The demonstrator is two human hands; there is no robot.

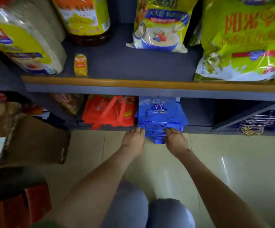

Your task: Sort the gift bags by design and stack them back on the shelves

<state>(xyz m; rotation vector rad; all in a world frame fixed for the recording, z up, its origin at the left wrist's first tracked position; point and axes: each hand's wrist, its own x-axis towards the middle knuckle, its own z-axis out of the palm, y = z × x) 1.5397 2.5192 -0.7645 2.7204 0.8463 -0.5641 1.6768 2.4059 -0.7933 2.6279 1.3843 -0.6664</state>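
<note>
My left hand [134, 139] lays straight fingers against the stack of flat blue fabric gift bags [161, 112] at the front edge of the dark lower shelf [198, 128], beside the red fabric gift bags [108, 111]; my right hand [176, 139] touches the stack's other side, and I cannot tell if it grips

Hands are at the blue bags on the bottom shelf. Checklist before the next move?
1. Blue bags in their own stack beside the red bags, no mixed designs visible: ok.
2. Left hand and right hand at the blue stack's front edge: ok.
3. Blue stack fully on the lower shelf: not ok, its front hangs over the edge.
4. Bare shelf space right of the blue stack: ok.
5. Whether the right hand grips or only pushes: cannot tell.
</note>
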